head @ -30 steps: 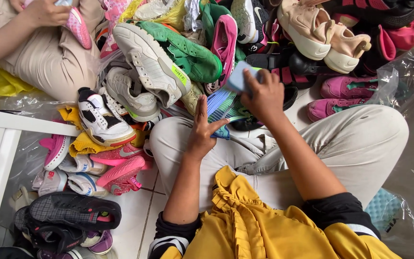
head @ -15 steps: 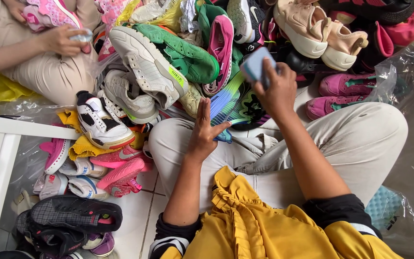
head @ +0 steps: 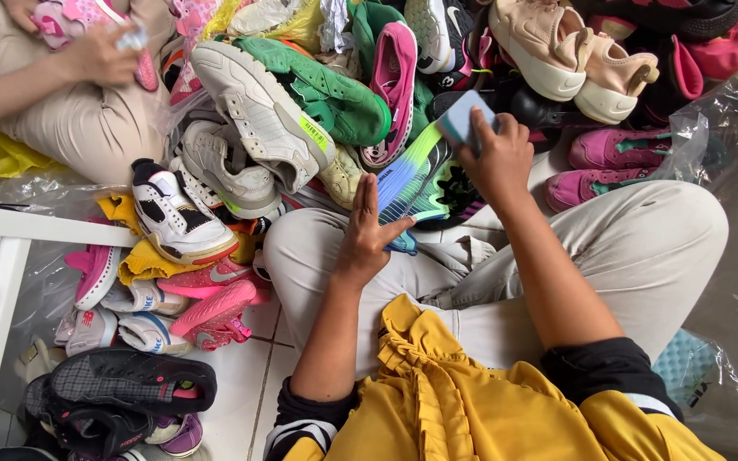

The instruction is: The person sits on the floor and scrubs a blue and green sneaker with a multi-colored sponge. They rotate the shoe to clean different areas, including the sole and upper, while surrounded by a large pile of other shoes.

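Note:
I sit cross-legged on the floor in beige trousers. My left hand (head: 365, 235) grips the heel end of a blue, green and black sneaker (head: 416, 183) that rests on my knee, fingers stretched along its side. My right hand (head: 497, 158) is closed on a small light-blue sponge (head: 463, 118) and presses it on the shoe's far end. A yellow garment (head: 437, 384) lies in my lap.
A big heap of shoes lies ahead: a white sneaker (head: 254, 107), a green one (head: 326, 85), pink ones (head: 399, 72), beige ones (head: 557, 51). Another person's hand (head: 96, 51) at top left holds a pink shoe. More shoes (head: 130, 384) lie on the tiles beside a white frame (head: 2, 282).
My right hand has moved the sponge from the shoe's middle up to its far end. The other person at top left has shifted their hands and pink shoe.

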